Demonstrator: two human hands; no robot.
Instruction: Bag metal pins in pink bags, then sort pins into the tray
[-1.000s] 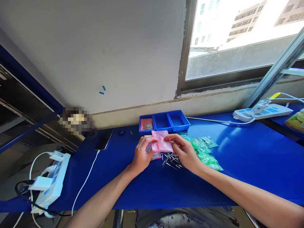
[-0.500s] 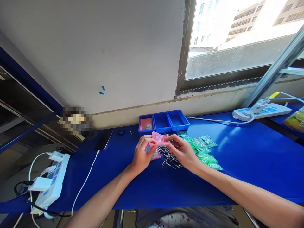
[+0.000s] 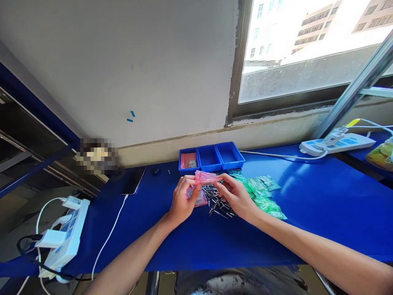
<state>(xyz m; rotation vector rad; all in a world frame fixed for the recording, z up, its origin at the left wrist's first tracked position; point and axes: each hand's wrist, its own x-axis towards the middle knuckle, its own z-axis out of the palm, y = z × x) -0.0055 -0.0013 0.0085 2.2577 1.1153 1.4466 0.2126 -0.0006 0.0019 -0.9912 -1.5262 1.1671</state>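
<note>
A pink plastic bag [image 3: 205,177] is stretched between my two hands above the table. My left hand [image 3: 184,196] pinches its left end between thumb and fingers. At the right end, my right hand [image 3: 237,196] closes its thumb and fingers on the same bag. Beneath the hands lies another pink bag [image 3: 201,200], partly hidden by my left hand. A loose pile of thin dark metal pieces, like rivets [image 3: 217,203], spreads between and below the hands. Several green plastic bags [image 3: 260,192] are heaped beside my right hand.
Behind the hands stand three joined blue bins [image 3: 209,159]; the left one holds a pink bag. A phone [image 3: 134,181] with a white cable lies left. Power strips [image 3: 66,237] sit at the left edge and back right. A metal frame post [image 3: 356,88] slants at right.
The pink bag between my hands has flattened and spread wider, its upper part now lower. My hands stay in nearly the same place.
</note>
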